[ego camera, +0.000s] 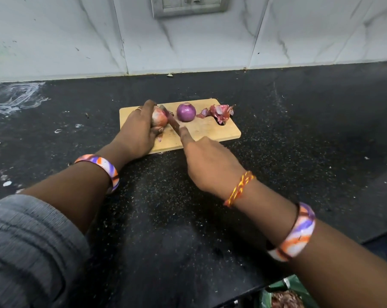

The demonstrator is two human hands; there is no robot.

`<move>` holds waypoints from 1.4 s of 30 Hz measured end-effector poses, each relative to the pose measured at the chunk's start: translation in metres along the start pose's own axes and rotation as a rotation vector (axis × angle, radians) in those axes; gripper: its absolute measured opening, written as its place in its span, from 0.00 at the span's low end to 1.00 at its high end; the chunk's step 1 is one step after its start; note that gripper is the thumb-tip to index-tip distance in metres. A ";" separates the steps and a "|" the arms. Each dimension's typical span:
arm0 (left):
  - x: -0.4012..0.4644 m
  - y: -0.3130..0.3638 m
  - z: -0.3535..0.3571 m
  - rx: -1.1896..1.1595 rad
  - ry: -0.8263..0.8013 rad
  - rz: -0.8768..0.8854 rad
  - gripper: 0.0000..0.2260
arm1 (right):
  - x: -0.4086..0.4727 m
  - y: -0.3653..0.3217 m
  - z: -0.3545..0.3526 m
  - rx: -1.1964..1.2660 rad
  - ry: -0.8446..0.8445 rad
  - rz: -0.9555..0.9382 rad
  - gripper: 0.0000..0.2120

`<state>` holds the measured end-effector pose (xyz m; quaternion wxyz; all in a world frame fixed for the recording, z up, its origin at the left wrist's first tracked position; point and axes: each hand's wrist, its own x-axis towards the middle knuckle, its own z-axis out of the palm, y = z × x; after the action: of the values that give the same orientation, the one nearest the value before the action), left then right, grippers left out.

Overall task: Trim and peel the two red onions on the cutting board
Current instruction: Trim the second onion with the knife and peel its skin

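On the wooden cutting board my left hand grips an unpeeled red onion at the board's left side. My right hand holds a knife, index finger stretched along its back. The blade lies against the right end of that onion. A peeled purple onion stands in the board's middle, apart from the knife. A heap of onion skins lies at the board's right end.
The board sits on a black speckled counter near a white marble-look wall with a socket plate. White smears mark the counter's left. A green bag with scraps shows below the counter's front edge.
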<state>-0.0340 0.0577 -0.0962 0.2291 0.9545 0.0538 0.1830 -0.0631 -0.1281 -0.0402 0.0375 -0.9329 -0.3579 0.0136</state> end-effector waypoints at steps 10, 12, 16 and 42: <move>0.001 -0.006 0.003 -0.053 0.024 -0.010 0.23 | 0.008 -0.015 0.012 -0.045 -0.058 0.025 0.35; 0.001 -0.006 0.004 -0.051 0.026 -0.022 0.24 | -0.004 -0.018 0.013 -0.049 -0.085 0.027 0.37; -0.001 -0.006 0.003 -0.052 0.039 -0.018 0.24 | 0.027 -0.026 0.009 -0.009 -0.035 0.082 0.31; -0.005 0.002 -0.011 -0.414 0.409 -0.357 0.24 | 0.003 -0.011 -0.005 0.047 0.011 0.003 0.34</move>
<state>-0.0428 0.0596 -0.0881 0.4310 0.8069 0.2267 0.3345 -0.0678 -0.1180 -0.0348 0.0611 -0.9324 -0.3559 0.0171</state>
